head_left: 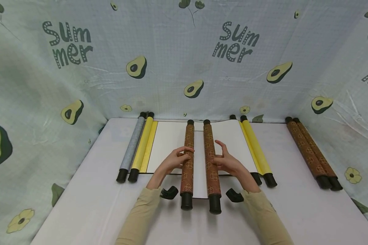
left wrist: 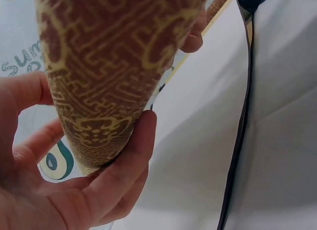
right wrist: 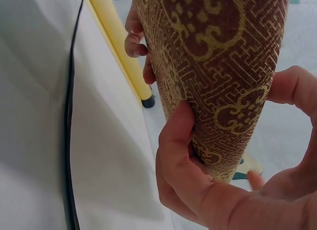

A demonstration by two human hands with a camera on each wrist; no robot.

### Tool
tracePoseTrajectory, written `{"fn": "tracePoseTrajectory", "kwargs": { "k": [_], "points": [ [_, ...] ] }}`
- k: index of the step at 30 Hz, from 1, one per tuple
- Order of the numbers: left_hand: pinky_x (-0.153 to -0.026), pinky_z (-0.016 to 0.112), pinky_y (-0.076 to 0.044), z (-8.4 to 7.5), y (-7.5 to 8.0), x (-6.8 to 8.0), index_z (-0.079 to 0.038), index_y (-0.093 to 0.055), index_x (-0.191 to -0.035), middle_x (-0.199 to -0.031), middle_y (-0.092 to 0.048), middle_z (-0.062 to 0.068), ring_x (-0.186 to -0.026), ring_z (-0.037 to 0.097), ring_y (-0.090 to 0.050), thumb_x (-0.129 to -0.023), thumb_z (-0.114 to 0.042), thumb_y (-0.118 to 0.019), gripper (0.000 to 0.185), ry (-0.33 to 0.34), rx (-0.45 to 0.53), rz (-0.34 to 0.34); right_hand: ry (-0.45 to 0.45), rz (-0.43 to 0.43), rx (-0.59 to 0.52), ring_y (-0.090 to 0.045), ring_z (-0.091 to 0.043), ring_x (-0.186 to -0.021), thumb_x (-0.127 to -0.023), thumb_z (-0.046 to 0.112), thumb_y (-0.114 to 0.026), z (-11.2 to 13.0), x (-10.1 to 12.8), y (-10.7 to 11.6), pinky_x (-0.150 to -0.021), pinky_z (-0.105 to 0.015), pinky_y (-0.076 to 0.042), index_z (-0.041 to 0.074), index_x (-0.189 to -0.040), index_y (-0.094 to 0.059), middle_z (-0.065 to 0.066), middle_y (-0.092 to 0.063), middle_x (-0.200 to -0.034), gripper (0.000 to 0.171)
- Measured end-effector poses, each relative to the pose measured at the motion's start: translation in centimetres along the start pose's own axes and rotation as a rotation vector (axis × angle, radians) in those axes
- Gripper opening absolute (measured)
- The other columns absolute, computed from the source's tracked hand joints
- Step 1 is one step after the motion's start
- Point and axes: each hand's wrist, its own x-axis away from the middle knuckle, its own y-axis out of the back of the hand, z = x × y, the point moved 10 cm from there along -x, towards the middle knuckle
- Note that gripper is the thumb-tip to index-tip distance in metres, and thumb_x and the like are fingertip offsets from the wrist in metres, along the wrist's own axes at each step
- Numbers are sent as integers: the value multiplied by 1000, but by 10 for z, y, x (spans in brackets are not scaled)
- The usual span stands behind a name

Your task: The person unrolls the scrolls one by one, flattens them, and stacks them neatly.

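So there's a brown patterned scroll lying in the middle of the white worktop (head_left: 79,204), partly unrolled, with its two rolls running near to far and a narrow strip of white paper (head_left: 198,160) showing between them. The left hand (head_left: 173,161) is curled round the left brown roll (head_left: 188,160), thumb on one side and fingers on the other; the left wrist view shows the fingers wrapped under it pretty clearly. The right hand (head_left: 225,161) grips the right brown roll (head_left: 210,163) the same way, thumb pressed against the fabric. Both rolls have black end caps, and the near ones stick out past the wrists.

Underneath sits a bigger yellow-edged scroll (head_left: 171,143), opened wide, with its yellow rolls far out to the left (head_left: 142,146) and right (head_left: 257,151). A grey roll (head_left: 132,148) lies just beside the left yellow one. Well off to the right there's another brown scroll (head_left: 311,153), fully rolled shut. Avocado-print cloth (head_left: 171,51) hangs all round.
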Motion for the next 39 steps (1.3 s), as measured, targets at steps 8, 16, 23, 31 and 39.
{"fn": "tracePoseTrajectory", "kwargs": {
  "k": [8, 16, 23, 31, 39],
  "points": [
    [-57, 31, -51, 2, -2, 0, -10, -49, -117, -111, -48, 16, -80, 18, -53, -83, -24, -62, 39, -23, -58, 3, 74, 48, 161, -39, -16, -71, -85, 6, -44, 0, 0, -4, -65, -34, -39, 8, -131, -34, -14, -31, -126, 48],
    [-51, 26, -47, 5, -3, 0, -8, -46, -112, -101, -47, 16, -69, 17, -54, -74, -11, -70, 45, -34, -45, 5, 45, -61, 328, -47, -25, -94, -82, 21, -61, -7, -2, 4, -68, -37, -46, 13, -107, -48, -12, -40, -125, 29],
    [-50, 26, -47, 7, -2, 0, -9, -48, -106, -103, -45, 16, -70, 19, -53, -71, -4, -71, 42, -29, -58, -8, 125, -71, 415, -40, -26, -90, -72, 20, -73, -2, -1, 2, -57, -29, -40, 10, -97, -45, -10, -42, -103, 39],
    [-55, 28, -50, 6, -1, 1, -6, -48, -115, -110, -45, 20, -77, 20, -54, -74, -5, -68, 46, -29, -88, 10, 146, -59, 421, -40, -29, -95, -77, 11, -66, 4, 4, 3, -61, -31, -43, 6, -102, -46, -15, -42, -113, 33],
    [-54, 25, -46, 6, 0, 1, -7, -52, -119, -111, -45, 21, -69, 17, -50, -79, -5, -61, 41, -46, -131, 40, 103, -59, 406, -43, -26, -94, -81, 15, -58, 1, 7, 11, -63, -33, -43, 8, -108, -51, -15, -42, -125, 29]
  ]
}}
